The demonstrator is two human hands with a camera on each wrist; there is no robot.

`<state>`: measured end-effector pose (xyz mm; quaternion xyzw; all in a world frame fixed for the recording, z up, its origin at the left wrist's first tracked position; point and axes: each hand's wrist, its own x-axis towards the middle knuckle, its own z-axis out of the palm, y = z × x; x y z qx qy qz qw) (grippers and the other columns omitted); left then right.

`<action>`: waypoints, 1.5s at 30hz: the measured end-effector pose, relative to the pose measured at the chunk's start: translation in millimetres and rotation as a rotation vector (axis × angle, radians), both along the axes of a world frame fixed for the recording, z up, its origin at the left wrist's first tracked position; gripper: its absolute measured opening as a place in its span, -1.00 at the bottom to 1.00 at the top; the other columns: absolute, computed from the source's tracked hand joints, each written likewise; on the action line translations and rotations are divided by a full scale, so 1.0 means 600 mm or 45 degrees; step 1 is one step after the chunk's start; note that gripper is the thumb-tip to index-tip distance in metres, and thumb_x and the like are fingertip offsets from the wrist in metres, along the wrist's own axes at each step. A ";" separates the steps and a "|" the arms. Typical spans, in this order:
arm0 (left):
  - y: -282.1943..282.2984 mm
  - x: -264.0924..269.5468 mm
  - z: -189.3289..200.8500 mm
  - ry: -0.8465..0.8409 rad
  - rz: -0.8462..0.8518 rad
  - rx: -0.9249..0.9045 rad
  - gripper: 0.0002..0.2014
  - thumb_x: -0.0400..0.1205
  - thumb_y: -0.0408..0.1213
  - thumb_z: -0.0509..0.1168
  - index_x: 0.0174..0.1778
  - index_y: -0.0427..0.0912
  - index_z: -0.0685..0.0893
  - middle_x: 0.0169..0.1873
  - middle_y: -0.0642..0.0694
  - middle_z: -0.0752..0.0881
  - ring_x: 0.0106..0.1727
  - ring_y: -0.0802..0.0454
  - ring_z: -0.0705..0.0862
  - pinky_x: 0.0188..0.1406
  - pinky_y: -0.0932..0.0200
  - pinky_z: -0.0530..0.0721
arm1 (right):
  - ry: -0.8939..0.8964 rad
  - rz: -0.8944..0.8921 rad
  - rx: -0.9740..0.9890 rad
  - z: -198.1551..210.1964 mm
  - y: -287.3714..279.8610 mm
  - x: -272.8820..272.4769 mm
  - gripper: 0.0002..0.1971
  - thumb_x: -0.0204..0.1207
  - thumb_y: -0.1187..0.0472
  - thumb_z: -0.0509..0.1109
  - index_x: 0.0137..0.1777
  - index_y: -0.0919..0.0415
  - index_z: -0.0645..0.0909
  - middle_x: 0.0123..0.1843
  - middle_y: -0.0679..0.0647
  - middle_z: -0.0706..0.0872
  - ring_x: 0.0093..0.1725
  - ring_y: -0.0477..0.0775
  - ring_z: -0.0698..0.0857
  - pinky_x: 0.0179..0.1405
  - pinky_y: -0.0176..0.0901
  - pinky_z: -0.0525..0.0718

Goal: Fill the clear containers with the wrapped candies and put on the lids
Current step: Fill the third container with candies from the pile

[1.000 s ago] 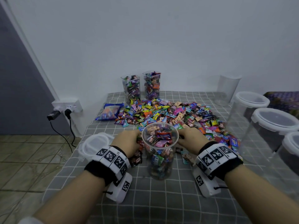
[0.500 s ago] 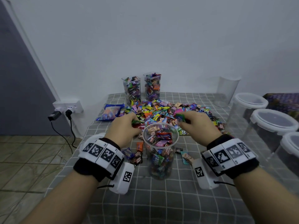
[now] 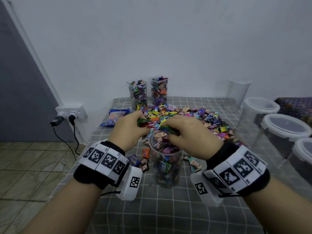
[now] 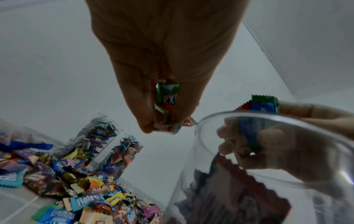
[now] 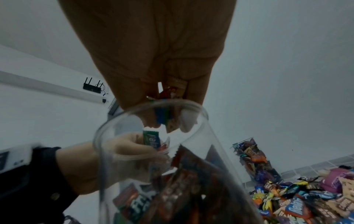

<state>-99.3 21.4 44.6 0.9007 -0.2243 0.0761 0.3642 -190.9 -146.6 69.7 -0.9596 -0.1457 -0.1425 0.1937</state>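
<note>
Pinching small handfuls of foil-wrapped candies, both hands converge on the mouth of the tall clear round plastic container standing upright at the table's near centre. Fingers of the left hand are pressed together around a green wrapped candy and a few others, held just beside the rim. The right hand curls its fingertips over the opening, gripping a blue-and-green wrapped candy. The container appears nearly full, its contents reaching close to the rim.

To do this step well, each hand should be brought squarely over the opening before the fingers relax, since candies released at the rim would likely spill onto the grey checked tablecloth.

Counted: two square clear containers filled with candies stand at the far edge; one empty clear cylinder stands at far right; three lidded clear tubs line the right edge. One loose pile of wrapped candies lies behind the hands, too many to count. A blue candy bag lies at left.
</note>
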 end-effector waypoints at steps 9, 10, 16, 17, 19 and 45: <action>0.000 -0.008 0.005 0.047 -0.011 -0.070 -0.84 0.43 -0.34 0.49 -0.16 -0.19 0.64 -0.40 -0.02 0.72 -0.30 -0.03 0.72 -0.21 0.01 0.67 | -0.064 0.057 0.180 -0.014 0.001 -0.004 -0.69 0.49 0.02 0.33 0.15 0.13 0.68 0.11 -0.02 0.68 0.09 -0.05 0.61 0.09 -0.07 0.58; 0.000 -0.010 0.007 0.054 -0.013 -0.078 -0.84 0.44 -0.34 0.48 -0.15 -0.19 0.64 -0.41 -0.02 0.72 -0.30 -0.04 0.72 -0.21 0.01 0.66 | -0.107 0.028 0.244 -0.016 -0.004 -0.006 -0.67 0.49 0.00 0.30 0.15 0.13 0.69 0.10 -0.03 0.69 0.09 -0.07 0.61 0.09 -0.10 0.59; 0.000 -0.027 0.026 0.076 -0.039 -0.249 -0.85 0.49 -0.33 0.47 -0.12 -0.12 0.62 -0.38 0.09 0.69 -0.28 -0.02 0.72 -0.20 0.11 0.62 | 0.013 -0.142 0.498 -0.037 -0.033 -0.021 -0.27 0.35 -0.26 0.29 0.51 0.02 0.37 0.43 -0.11 0.48 0.40 -0.15 0.43 0.41 -0.02 0.46; -0.002 -0.030 0.030 0.077 -0.050 -0.301 -0.83 0.49 -0.34 0.48 -0.16 -0.08 0.61 -0.35 0.09 0.69 -0.27 -0.05 0.74 -0.13 0.04 0.68 | 0.102 -0.131 0.517 -0.041 -0.036 -0.022 -0.17 0.31 -0.29 0.34 0.56 0.01 0.27 0.49 -0.11 0.41 0.46 -0.15 0.37 0.46 -0.02 0.40; -0.007 -0.035 0.037 0.078 -0.087 -0.367 -0.77 0.48 -0.36 0.49 -0.23 0.03 0.58 -0.31 0.07 0.71 -0.26 -0.08 0.76 -0.07 -0.08 0.73 | 0.285 -0.101 0.552 -0.047 -0.037 -0.023 0.00 0.24 -0.33 0.48 0.62 -0.02 0.12 0.59 -0.12 0.29 0.54 -0.16 0.27 0.53 -0.03 0.31; -0.056 -0.077 0.059 -0.049 -0.423 0.522 -0.82 0.58 -0.28 0.28 -0.04 0.02 0.77 -0.12 0.07 0.78 -0.08 0.15 0.69 0.02 0.15 0.63 | 0.535 0.034 0.955 -0.081 -0.029 -0.017 -0.22 0.13 -0.08 0.59 0.34 -0.15 0.30 0.29 -0.27 0.53 0.29 -0.40 0.49 0.16 -0.53 0.47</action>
